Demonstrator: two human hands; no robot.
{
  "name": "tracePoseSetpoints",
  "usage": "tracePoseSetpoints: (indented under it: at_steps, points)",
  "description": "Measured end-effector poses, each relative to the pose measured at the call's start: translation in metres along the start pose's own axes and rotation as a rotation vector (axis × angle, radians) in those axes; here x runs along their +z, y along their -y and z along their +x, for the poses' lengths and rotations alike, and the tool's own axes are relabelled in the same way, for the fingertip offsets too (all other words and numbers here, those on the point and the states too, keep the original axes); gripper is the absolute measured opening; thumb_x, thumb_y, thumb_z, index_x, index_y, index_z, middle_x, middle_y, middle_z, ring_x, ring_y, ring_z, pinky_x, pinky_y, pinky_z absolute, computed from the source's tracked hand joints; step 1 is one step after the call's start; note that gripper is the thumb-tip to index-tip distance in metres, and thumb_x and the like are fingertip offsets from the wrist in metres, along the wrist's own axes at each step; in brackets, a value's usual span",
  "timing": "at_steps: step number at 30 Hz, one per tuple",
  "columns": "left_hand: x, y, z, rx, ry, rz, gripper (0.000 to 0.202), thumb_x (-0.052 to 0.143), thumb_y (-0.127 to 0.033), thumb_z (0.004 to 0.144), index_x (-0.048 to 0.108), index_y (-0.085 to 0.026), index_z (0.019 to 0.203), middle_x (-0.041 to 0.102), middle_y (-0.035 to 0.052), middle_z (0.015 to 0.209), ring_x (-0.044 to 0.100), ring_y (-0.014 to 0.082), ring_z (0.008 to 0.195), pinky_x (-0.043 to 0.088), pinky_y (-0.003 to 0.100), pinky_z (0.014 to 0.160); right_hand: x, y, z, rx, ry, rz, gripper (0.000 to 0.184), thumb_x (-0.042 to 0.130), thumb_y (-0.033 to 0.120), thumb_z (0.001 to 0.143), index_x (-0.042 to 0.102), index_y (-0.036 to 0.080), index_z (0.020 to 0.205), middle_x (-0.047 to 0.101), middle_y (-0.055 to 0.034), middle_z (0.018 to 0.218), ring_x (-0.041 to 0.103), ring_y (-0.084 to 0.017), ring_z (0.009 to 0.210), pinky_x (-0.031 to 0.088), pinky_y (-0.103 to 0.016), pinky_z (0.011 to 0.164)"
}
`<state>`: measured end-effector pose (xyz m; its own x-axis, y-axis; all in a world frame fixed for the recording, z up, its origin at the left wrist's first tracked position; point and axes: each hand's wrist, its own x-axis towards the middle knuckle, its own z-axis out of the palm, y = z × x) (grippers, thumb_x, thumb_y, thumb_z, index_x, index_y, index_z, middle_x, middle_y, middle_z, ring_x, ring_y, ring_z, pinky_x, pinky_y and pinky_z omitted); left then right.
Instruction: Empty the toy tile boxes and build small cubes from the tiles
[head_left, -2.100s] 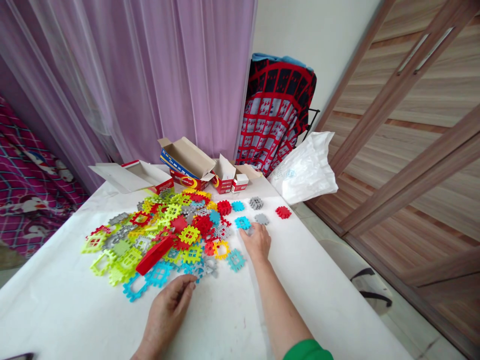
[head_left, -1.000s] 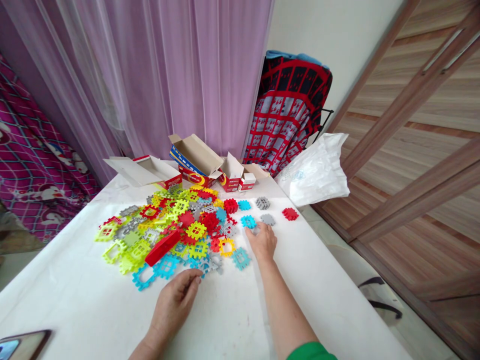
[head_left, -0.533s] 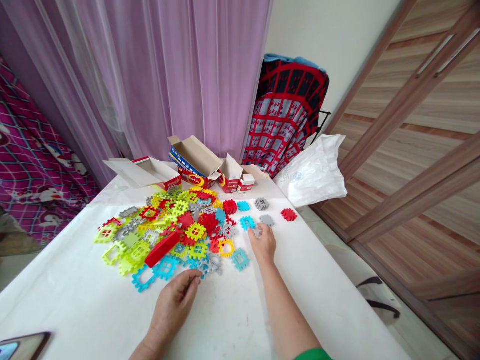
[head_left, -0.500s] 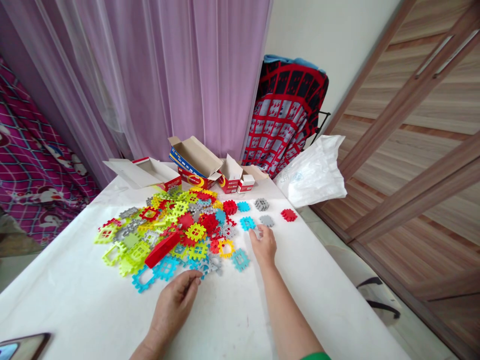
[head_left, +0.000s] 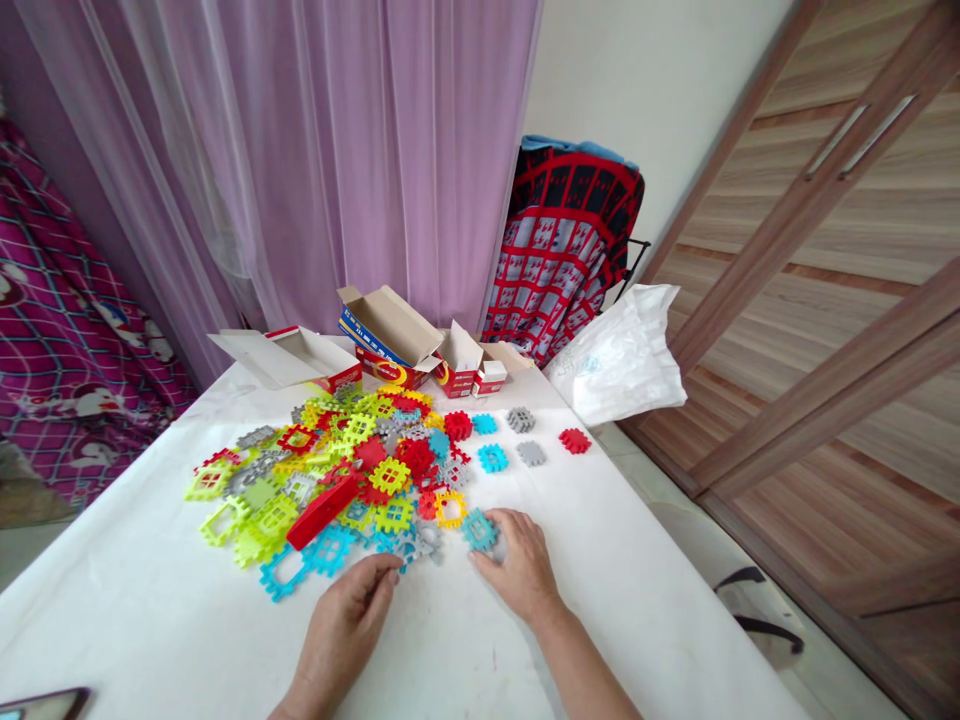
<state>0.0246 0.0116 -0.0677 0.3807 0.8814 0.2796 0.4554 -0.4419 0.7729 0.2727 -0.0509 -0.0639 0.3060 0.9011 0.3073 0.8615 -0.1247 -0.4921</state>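
Observation:
Loose notched plastic building pieces [head_left: 352, 455] in red, yellow-green, blue and grey lie in a pile on the white table. My left hand [head_left: 349, 615] rests at the pile's near edge, thumb and forefinger pinched together beside several blue and grey pieces [head_left: 405, 545]; what they hold, if anything, cannot be made out. At the pile's right, my right hand [head_left: 523, 565] has thumb and fingers apart around the right side of a teal window piece [head_left: 480, 530], which lies on the table. Close by is a yellow frame piece [head_left: 451, 510].
Right of the pile sit blue pieces [head_left: 493, 458], grey pieces [head_left: 520, 420] and a red piece [head_left: 574, 441]. Open cardboard boxes [head_left: 390, 325] line the back edge, with a white plastic bag [head_left: 619, 355] at the back right corner. A phone [head_left: 49, 704] lies front left.
My right hand has moved back towards me from the blue piece to the teal window piece. The left hand stays pinched at the pile's edge. The view has shifted slightly.

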Motion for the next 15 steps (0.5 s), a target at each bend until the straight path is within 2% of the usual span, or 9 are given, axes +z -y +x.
tracePoseSetpoints:
  at_steps: [3, 7, 9, 11, 13, 15]
  points:
    - [0.0, 0.001, 0.0, 0.008, -0.004, -0.004, 0.02, 0.052, -0.039, 0.086, 0.068, -0.028, 0.091, 0.074, -0.0023, 0.079, 0.07, 0.0145, 0.072, 0.054, 0.021, 0.065, -0.006, -0.011, 0.005, 0.003, 0.056, 0.08, 0.049, 0.062, 0.019, 0.068, 0.06, 0.021, 0.117, 0.066, -0.007, 0.114, 0.06, -0.022, 0.106, 0.046, -0.038, 0.095]
    - [0.0, 0.0, 0.001, 0.004, 0.005, -0.007, 0.021, 0.052, -0.039, 0.085, 0.069, -0.027, 0.091, 0.075, -0.0016, 0.079, 0.07, 0.015, 0.072, 0.055, 0.021, 0.065, -0.023, -0.038, 0.012, -0.083, 0.133, 0.101, 0.057, 0.051, 0.011, 0.071, 0.058, 0.023, 0.127, 0.064, -0.0051, 0.123, 0.055, -0.02, 0.117, 0.042, -0.037, 0.104]
    - [0.0, -0.001, 0.002, -0.003, 0.007, -0.009, 0.021, 0.052, -0.04, 0.085, 0.069, -0.027, 0.09, 0.075, -0.0016, 0.078, 0.07, 0.0153, 0.072, 0.055, 0.022, 0.065, -0.03, -0.047, 0.015, -0.118, 0.111, 0.046, 0.059, 0.044, 0.006, 0.071, 0.06, 0.025, 0.125, 0.062, -0.0035, 0.126, 0.051, -0.019, 0.122, 0.04, -0.039, 0.107]
    - [-0.001, -0.001, 0.002, -0.007, 0.005, -0.014, 0.021, 0.052, -0.04, 0.085, 0.069, -0.027, 0.09, 0.075, -0.0015, 0.078, 0.07, 0.0155, 0.071, 0.055, 0.022, 0.065, -0.031, -0.047, 0.016, -0.099, 0.032, 0.009, 0.056, 0.04, 0.004, 0.073, 0.062, 0.024, 0.121, 0.062, -0.0042, 0.127, 0.051, -0.019, 0.122, 0.04, -0.039, 0.106]
    - [-0.001, -0.002, 0.002, -0.006, 0.005, -0.015, 0.021, 0.052, -0.04, 0.085, 0.069, -0.027, 0.089, 0.074, -0.0016, 0.077, 0.07, 0.0154, 0.071, 0.055, 0.022, 0.064, -0.026, -0.038, 0.014, -0.018, -0.064, -0.018, 0.042, 0.041, 0.011, 0.081, 0.064, 0.022, 0.115, 0.064, -0.0068, 0.118, 0.056, -0.019, 0.113, 0.044, -0.036, 0.1]
    - [-0.001, -0.001, 0.002, -0.004, 0.008, -0.013, 0.021, 0.053, -0.04, 0.085, 0.069, -0.028, 0.089, 0.074, -0.0019, 0.077, 0.07, 0.0153, 0.071, 0.055, 0.022, 0.064, -0.019, -0.022, 0.01, 0.071, -0.111, -0.081, 0.029, 0.05, 0.027, 0.086, 0.064, 0.021, 0.111, 0.066, -0.0078, 0.108, 0.058, -0.021, 0.104, 0.046, -0.034, 0.093]
